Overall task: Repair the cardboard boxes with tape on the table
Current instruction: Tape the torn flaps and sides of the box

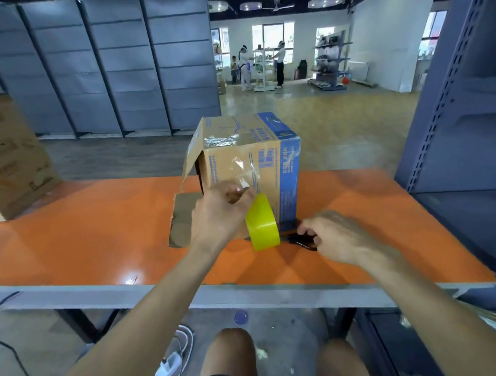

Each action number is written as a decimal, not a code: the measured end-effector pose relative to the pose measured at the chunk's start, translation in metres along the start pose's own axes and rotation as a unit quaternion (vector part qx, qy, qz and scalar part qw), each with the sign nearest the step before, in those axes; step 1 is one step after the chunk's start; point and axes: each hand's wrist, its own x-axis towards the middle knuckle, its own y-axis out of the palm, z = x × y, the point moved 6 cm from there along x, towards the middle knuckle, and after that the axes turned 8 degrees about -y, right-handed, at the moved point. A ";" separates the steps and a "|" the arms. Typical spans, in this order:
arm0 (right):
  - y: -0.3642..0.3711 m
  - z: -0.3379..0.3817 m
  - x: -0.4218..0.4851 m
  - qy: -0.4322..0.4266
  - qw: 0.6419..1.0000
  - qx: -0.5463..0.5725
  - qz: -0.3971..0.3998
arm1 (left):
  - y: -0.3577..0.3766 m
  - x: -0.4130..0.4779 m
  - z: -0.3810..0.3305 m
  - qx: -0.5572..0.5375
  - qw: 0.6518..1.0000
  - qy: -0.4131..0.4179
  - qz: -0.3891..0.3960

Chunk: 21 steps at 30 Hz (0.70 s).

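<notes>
Your knees (232,355) sit nearest the head camera, below the grey front edge of the orange table (94,233). Head view, findings: the cardboard box (267,146) stands at mid-table, its left flap hanging open and a wrinkled tape patch (221,140) over its top front edge. Your left hand (219,215) is clamped on the yellow tape roll (263,230), fingertips up at a clear strip (247,170) that runs from the roll onto the box's near face. Whether that strip is fully stuck down cannot be determined. Your right hand (341,237) is low on the table just right of the roll, fingers curled about a black tool (302,239), likely scissors, though blur prevents confirmation. The hands are near each other, not touching. Step in hand, by my judgement: cutting the strip. Recommendation: hold the strip taut with the left hand, bring the blades close to the roll, cut square, then press the free end flat on the cardboard. A second carton (12,160) stands at far left.
</notes>
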 end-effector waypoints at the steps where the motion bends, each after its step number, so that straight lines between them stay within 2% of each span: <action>1: 0.003 -0.002 0.000 -0.001 1.000 -0.004 0.016 | 0.000 -0.001 -0.001 -0.005 1.000 -0.006 0.000; 7: 0.003 0.000 0.005 -0.030 0.997 -0.066 0.039 | 0.002 -0.002 0.002 -0.032 0.999 -0.014 -0.002; 10: -0.002 0.002 0.005 -0.042 0.994 -0.088 0.055 | 0.005 0.003 0.006 -0.100 0.994 -0.033 0.020; 15: -0.013 -0.009 -0.005 -0.050 0.985 -0.160 0.050 | 0.013 0.000 0.009 -0.219 0.967 -0.103 0.081; 21: -0.068 -0.042 -0.024 -0.021 0.996 -0.086 -0.005 | 0.019 0.000 0.006 -0.249 0.954 -0.128 0.109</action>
